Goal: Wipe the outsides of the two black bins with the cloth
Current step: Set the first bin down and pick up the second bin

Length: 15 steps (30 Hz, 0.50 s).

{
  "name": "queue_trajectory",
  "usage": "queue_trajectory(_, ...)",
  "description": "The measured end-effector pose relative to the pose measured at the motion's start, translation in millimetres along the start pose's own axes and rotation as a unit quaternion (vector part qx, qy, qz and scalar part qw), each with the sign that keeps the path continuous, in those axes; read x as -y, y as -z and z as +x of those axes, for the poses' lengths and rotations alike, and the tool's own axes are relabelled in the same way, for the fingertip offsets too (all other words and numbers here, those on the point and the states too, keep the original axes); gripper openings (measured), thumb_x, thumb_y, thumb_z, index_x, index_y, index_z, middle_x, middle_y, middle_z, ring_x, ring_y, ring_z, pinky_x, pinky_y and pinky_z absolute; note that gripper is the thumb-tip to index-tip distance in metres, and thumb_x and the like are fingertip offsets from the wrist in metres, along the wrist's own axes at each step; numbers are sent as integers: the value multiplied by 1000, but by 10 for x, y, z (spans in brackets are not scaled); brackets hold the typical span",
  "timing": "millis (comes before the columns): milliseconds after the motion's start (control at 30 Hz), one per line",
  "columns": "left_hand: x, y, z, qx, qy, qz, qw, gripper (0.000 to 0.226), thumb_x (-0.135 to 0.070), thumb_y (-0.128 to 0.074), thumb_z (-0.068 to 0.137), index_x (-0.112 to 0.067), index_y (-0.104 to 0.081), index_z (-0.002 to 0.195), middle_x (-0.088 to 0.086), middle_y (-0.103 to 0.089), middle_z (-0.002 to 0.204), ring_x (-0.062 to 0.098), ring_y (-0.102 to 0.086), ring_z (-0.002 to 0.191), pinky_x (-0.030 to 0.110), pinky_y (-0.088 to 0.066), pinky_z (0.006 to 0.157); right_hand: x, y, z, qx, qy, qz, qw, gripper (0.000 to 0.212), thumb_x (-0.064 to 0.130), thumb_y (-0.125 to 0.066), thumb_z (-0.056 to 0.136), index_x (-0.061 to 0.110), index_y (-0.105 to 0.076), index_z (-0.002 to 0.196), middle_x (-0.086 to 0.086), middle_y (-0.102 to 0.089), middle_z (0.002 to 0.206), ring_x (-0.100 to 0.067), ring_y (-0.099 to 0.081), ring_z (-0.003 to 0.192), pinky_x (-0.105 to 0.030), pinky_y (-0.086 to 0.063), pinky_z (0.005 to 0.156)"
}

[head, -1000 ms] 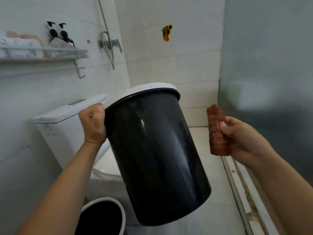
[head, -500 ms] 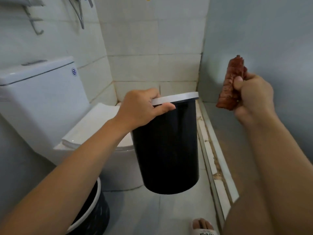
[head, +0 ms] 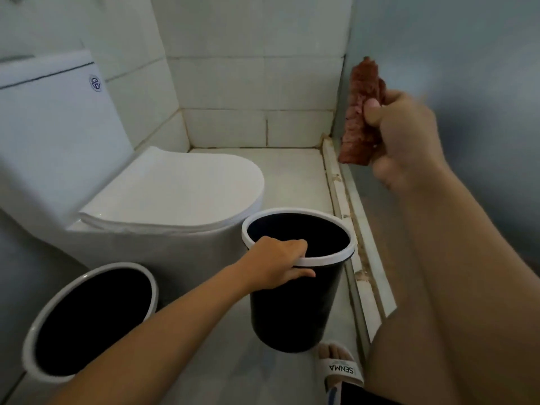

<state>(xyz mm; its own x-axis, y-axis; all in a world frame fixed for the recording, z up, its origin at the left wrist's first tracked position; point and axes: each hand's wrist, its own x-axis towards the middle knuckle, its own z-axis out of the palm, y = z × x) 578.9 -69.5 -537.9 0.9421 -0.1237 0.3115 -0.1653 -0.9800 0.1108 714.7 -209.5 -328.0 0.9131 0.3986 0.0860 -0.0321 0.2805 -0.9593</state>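
A black bin with a white rim stands upright low over the floor, right of the toilet. My left hand grips its near rim, fingers curled inside and thumb along the outside. Whether its base touches the floor I cannot tell. A second black bin with a white rim stands at the lower left, partly hidden behind my left forearm. My right hand is raised at the right and grips a folded reddish-brown cloth, well above and apart from both bins.
A white toilet with its lid down fills the left, close behind both bins. A raised sill and a frosted partition bound the right. My sandalled foot stands on the tiled floor just right of the held bin.
My left hand has lowered the bin from chest height down beside the toilet, now upright. The view has tilted down, showing the second bin fully. My right hand keeps the cloth raised.
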Motion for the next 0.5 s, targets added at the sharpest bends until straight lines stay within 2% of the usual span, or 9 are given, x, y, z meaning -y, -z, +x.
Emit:
queue_trajectory(67,-43,-194,-112,4,-13,24,1000,42,-56,-58,95,-16,-46,88,-2,-57,74,20,-52,56,39,-47,51,-26,-45,-3,5,-6,-4,1000,25,3,-55,98,17,-69,113,-4,-76,103,-18,-73,89,-39,-64,74)
queue_trajectory(133,-72,-348,-236,-13,-26,41,999,43,-53,-60,95,-11,-52,87,2,-59,72,24,-54,53,41,-49,48,-55,-92,-15,18,-9,-13,1000,24,2,-56,97,18,-70,107,0,-76,94,-16,-73,83,-38,-64,72)
queue_trajectory(200,-72,-473,-382,-29,-32,46,998,43,-49,-66,93,-9,-56,85,5,-61,69,26,-56,53,41,-49,46,-83,-145,-40,30,-9,-24,999,23,1,-56,97,19,-71,98,2,-75,85,-14,-72,78,-36,-64,72)
queue_trajectory(267,-47,-584,-539,-44,-37,57,997,42,-47,-73,90,-8,-57,81,5,-61,67,26,-57,52,38,-48,44,-120,-204,-66,49,-29,-24,998,24,2,-55,99,19,-71,98,1,-72,87,-15,-70,79,-36,-63,76)
queue_trajectory(400,-9,-782,-846,-49,-42,83,994,43,-51,-73,88,-12,-58,79,2,-61,65,21,-58,52,34,-48,44,-234,-290,-170,158,-172,-21,972,25,5,-46,104,19,-66,101,0,-62,85,-16,-60,74,-34,-60,70)
queue_trajectory(500,17,-893,-1048,-54,-41,89,994,43,-53,-67,91,-14,-58,78,0,-61,64,18,-58,51,33,-49,44,-413,-381,-274,204,-222,-75,951,23,7,-48,105,19,-66,97,-2,-63,88,-20,-60,81,-44,-57,85)
